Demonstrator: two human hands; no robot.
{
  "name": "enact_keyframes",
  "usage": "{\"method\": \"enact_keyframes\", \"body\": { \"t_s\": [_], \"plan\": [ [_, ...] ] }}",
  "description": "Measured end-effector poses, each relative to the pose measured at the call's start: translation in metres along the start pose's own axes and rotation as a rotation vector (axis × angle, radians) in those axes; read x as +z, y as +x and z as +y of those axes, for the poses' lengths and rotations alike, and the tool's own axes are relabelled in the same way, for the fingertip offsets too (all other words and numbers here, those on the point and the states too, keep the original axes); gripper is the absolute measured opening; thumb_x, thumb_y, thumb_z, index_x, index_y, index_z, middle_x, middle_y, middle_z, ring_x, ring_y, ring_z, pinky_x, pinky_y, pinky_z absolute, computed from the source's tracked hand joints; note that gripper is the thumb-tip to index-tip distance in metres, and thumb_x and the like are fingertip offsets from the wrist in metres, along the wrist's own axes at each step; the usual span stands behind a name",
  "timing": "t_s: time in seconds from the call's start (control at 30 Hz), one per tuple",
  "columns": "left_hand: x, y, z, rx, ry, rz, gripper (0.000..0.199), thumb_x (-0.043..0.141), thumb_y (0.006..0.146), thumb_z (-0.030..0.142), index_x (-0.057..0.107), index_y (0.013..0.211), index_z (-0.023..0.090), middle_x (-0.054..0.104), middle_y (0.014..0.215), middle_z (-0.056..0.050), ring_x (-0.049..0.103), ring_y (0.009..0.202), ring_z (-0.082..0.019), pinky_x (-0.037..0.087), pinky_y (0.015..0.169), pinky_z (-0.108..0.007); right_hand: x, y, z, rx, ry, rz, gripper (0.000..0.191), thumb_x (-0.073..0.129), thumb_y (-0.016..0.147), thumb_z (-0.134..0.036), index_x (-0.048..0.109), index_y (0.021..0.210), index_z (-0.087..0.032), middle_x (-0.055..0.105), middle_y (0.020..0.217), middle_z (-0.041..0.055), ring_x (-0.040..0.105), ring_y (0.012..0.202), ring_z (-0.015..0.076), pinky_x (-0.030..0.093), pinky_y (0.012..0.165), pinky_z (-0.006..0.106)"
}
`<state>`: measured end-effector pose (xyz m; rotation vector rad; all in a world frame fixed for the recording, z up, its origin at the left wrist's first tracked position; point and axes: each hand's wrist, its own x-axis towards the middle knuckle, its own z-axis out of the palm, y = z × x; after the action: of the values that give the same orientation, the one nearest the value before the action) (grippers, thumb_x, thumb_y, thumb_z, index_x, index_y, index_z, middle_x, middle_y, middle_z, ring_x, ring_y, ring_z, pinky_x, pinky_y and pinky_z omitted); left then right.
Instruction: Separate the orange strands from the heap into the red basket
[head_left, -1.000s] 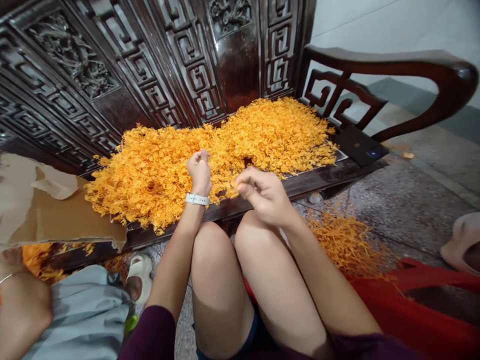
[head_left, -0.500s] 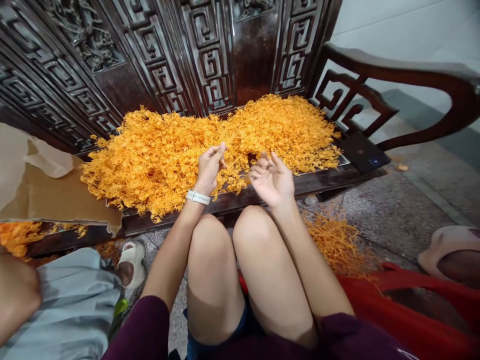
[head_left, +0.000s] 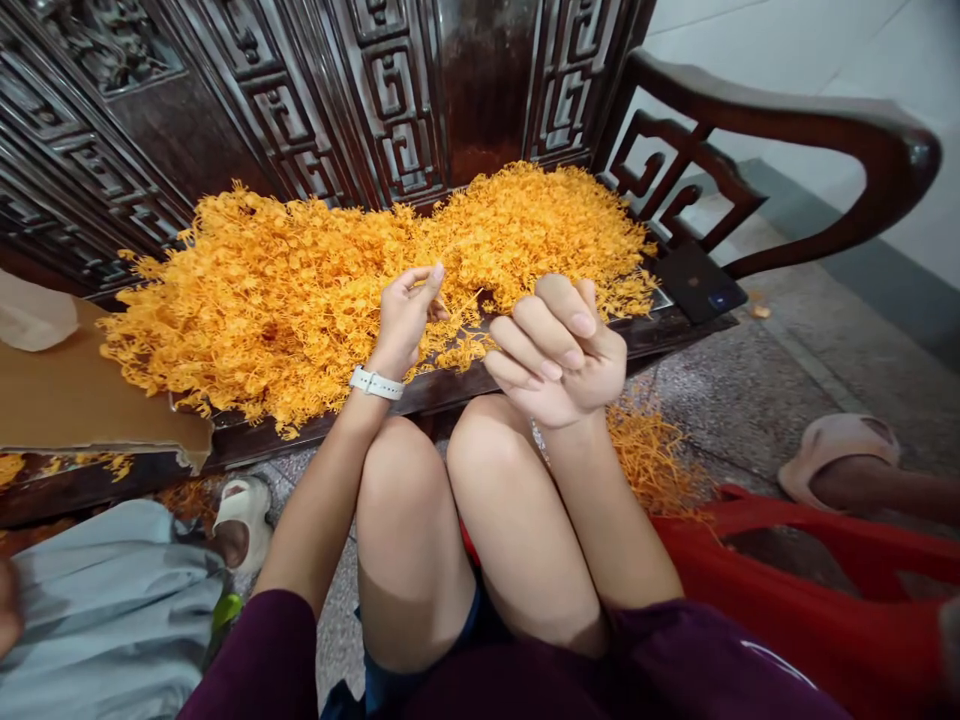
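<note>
A broad heap of orange flower-like sprigs (head_left: pixel 300 290) covers the seat of a dark carved wooden bench (head_left: pixel 487 110). My left hand (head_left: pixel 409 310), with a pale watch strap on the wrist, is over the heap's front edge. Its thumb and index finger are pinched together; whatever is between them is too small to make out. My right hand (head_left: pixel 559 350) is raised above my knees, nearer to me than the heap. Its fingers curl towards the palm, and the inside of the grip is hidden.
Loose orange stems (head_left: pixel 652 455) lie on the floor to the right, by a red plastic stool (head_left: pixel 810 570). A dark phone (head_left: pixel 701 282) rests at the bench's right end. Cardboard (head_left: pixel 97 385) is at left. People's sandalled feet and a grey-blue garment (head_left: pixel 112 600) flank me.
My right hand has come up and closer to me, and its fingers have curled from a looser, more open pose. My left hand stays pinched. The whole view has shifted slightly.
</note>
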<state>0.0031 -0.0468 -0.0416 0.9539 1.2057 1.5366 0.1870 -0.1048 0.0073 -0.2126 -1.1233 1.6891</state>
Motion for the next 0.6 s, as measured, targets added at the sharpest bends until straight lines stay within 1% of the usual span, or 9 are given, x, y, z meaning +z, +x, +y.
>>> {"method": "enact_keyframes", "body": {
  "t_s": [0.1,0.17,0.2,0.27,0.33,0.4,0.47,0.53,0.6],
  "plan": [
    [0.002,-0.008,0.015,-0.097,-0.088,-0.009,0.026,0.083,0.091,0.036,0.075,0.107,0.017,0.069,0.074,0.001,0.068,0.064,-0.008,0.053,0.065,-0.019,0.0,0.005,-0.001,-0.023,0.15,-0.069,0.064,0.066,0.091,-0.076,0.032,0.072,-0.026,0.021,0.058,-0.0059,0.023,0.05,0.0138,0.028,0.042,0.027],
    [0.004,-0.013,0.027,-0.128,-0.165,-0.029,0.028,0.082,0.091,0.031,0.073,0.114,0.017,0.074,0.084,-0.001,0.074,0.077,-0.009,0.056,0.074,-0.019,0.001,0.007,0.001,-0.022,0.188,-0.067,0.064,0.078,0.088,-0.067,0.034,0.068,-0.024,0.028,0.059,-0.0054,0.029,0.052,0.0118,0.031,0.045,0.026],
    [0.005,-0.016,0.033,-0.138,-0.203,-0.04,0.028,0.079,0.092,0.027,0.072,0.116,0.017,0.076,0.09,-0.002,0.075,0.083,-0.011,0.058,0.078,-0.02,0.001,0.008,0.003,-0.008,0.171,-0.032,0.06,0.082,0.088,-0.058,0.038,0.067,-0.023,0.033,0.061,-0.0048,0.032,0.053,0.0109,0.032,0.048,0.025],
    [0.008,-0.022,0.043,-0.16,-0.263,-0.074,0.027,0.071,0.095,0.022,0.07,0.122,0.017,0.078,0.102,-0.005,0.077,0.095,-0.013,0.06,0.086,-0.022,0.001,0.009,0.01,0.007,0.074,0.095,0.048,0.085,0.089,-0.04,0.046,0.068,-0.021,0.042,0.063,-0.0042,0.038,0.056,0.0098,0.034,0.053,0.024],
    [0.009,-0.026,0.05,-0.172,-0.281,-0.122,0.036,0.062,0.096,0.016,0.068,0.131,0.017,0.078,0.115,-0.008,0.077,0.107,-0.016,0.06,0.094,-0.025,-0.001,0.01,0.019,-0.016,-0.073,0.224,0.034,0.086,0.088,-0.032,0.056,0.076,-0.022,0.048,0.062,-0.0044,0.042,0.056,0.0098,0.035,0.055,0.024],
    [0.01,-0.028,0.052,-0.149,-0.248,-0.174,0.051,0.061,0.093,0.013,0.063,0.144,0.022,0.076,0.125,-0.009,0.075,0.115,-0.018,0.06,0.099,-0.028,-0.005,0.011,0.027,-0.064,-0.222,0.3,0.026,0.089,0.085,-0.033,0.064,0.089,-0.024,0.052,0.063,-0.0048,0.044,0.056,0.011,0.037,0.055,0.025],
    [0.01,-0.028,0.05,-0.098,-0.187,-0.209,0.067,0.066,0.091,0.013,0.055,0.155,0.028,0.074,0.129,-0.008,0.073,0.122,-0.021,0.059,0.101,-0.031,-0.009,0.012,0.032,-0.116,-0.35,0.328,0.028,0.089,0.084,-0.035,0.068,0.1,-0.026,0.054,0.068,-0.0042,0.047,0.057,0.0124,0.039,0.055,0.028],
    [0.009,-0.025,0.044,-0.022,-0.132,-0.208,0.075,0.074,0.09,0.017,0.05,0.16,0.031,0.073,0.128,-0.009,0.071,0.127,-0.024,0.059,0.099,-0.032,-0.013,0.014,0.033,-0.182,-0.428,0.367,0.021,0.084,0.088,-0.035,0.07,0.102,-0.027,0.055,0.073,-0.0027,0.048,0.058,0.0132,0.04,0.054,0.029],
    [0.008,-0.021,0.036,0.074,-0.073,-0.169,0.08,0.081,0.089,0.025,0.048,0.162,0.033,0.071,0.127,-0.009,0.069,0.129,-0.026,0.058,0.097,-0.031,-0.016,0.015,0.031,-0.272,-0.428,0.452,0.008,0.073,0.094,-0.032,0.072,0.1,-0.027,0.053,0.073,-0.0016,0.044,0.056,0.0134,0.036,0.052,0.03]
  ]
}}
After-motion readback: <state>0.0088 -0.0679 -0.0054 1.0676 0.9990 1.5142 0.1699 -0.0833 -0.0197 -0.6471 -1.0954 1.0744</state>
